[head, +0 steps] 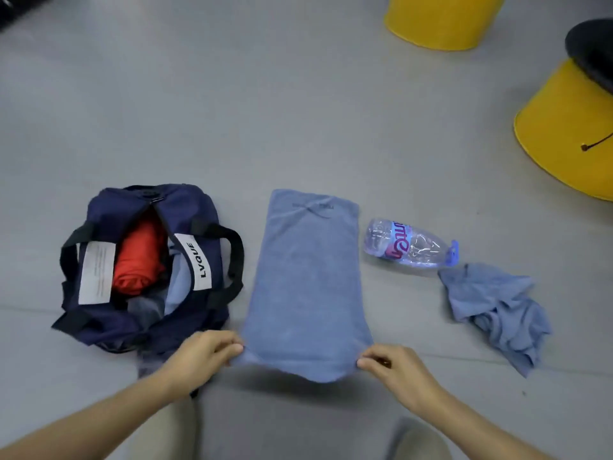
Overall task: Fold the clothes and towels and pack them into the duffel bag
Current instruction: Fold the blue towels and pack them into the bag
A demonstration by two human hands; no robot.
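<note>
- Between the two hands, at the near middle of the grey floor (265, 111), lies the blue towel (306, 280). It is folded into a long strip that runs away from me, with a small loop at its far end.
- I see the left hand (202, 355) pinching the towel's near left corner, its fingers (232, 346) curled onto the cloth.
- I see the right hand (394, 370) pinching the near right corner in the same way, fingertips (368, 358) closed on the edge.
- The near edge sags in a curve between the two grips and casts a shadow below it, so it looks raised a little off the floor. The rest of the strip lies flat.
- Just left of the towel stands the navy duffel bag (109, 210), unzipped. A red garment (139, 257) shows inside, with pale blue fabric beside it. The bag's right side comes very close to the towel's left edge near the left hand.
- To the right, a clear plastic bottle (408, 247) lies on its side, near the towel's right edge but apart from it.
- A crumpled blue cloth (497, 310) lies just beside the bottle's cap end, further right.
- Beyond the towel's far end the floor is open. Two yellow stools (444, 18) (564, 134) stand well apart at the far right.
</note>
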